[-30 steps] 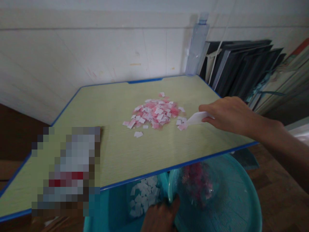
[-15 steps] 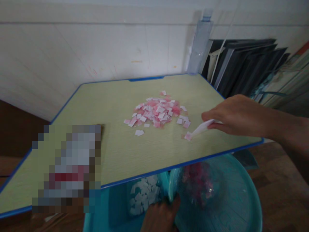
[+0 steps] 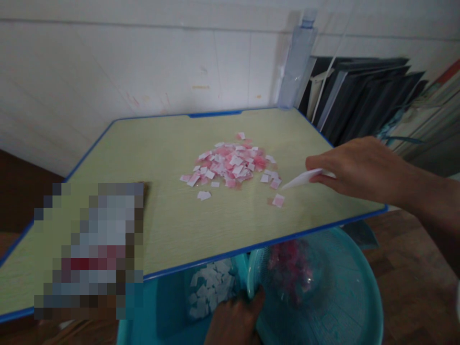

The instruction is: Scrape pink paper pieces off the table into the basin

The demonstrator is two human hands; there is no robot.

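My right hand (image 3: 354, 167) pinches a thin white flat strip (image 3: 300, 179) between thumb and fingers. Its pointed tip hangs just above the yellow-green board (image 3: 172, 230), close to a single small square (image 3: 278, 200), pink and white. Left of that tip lies a loose pile of small pink and white squares (image 3: 232, 165). Below the board's front edge, my left hand (image 3: 233, 321) is closed at the rim of a round teal basket (image 3: 373, 297), thumb against the rim; its other fingers are partly hidden. Shiny pink-red material (image 3: 291, 268) lies in that basket.
Under the board, a teal tub (image 3: 168, 302) holds white paper pieces (image 3: 212, 285). A blurred-out object (image 3: 104, 230) rests on the board's left side. At the back stands a clear bottle (image 3: 296, 67) by the wall; dark panels (image 3: 370, 96) lean to its right.
My right hand has lifted the strip slightly up and away from the single square, which now lies apart from it. The left hand stays at the basket rim. The view has shifted a little.
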